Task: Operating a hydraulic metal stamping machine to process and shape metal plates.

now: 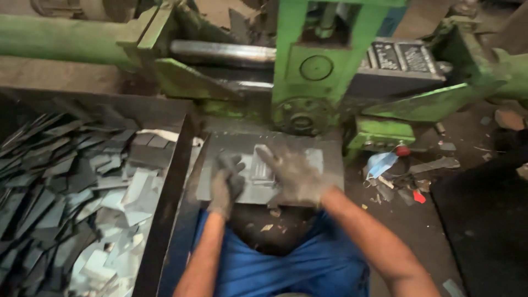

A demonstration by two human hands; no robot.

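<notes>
Two hands: both gloved, both laid on one flat metal plate (258, 173) at the middle of the view.
Bin (165, 192): seen at far left, heaped with grey offcuts (77, 187); well apart from the plate, its dark wall just beside the left forearm.
Left hand (225, 184): curled over the plate's near-left edge, fingers bent narrow around it.
Plate: carried flat on the dark counter (327, 148), directly ahead of the body; its long axis is judged to run left to right, though blur makes this uncertain.
Right hand (294, 176): spread wide, palm pressed on the plate's top; it reaches farther forward.
Press (316, 66): green, just beyond the plate's far edge.
Floor (407, 187): littered with scraps at right.
</notes>
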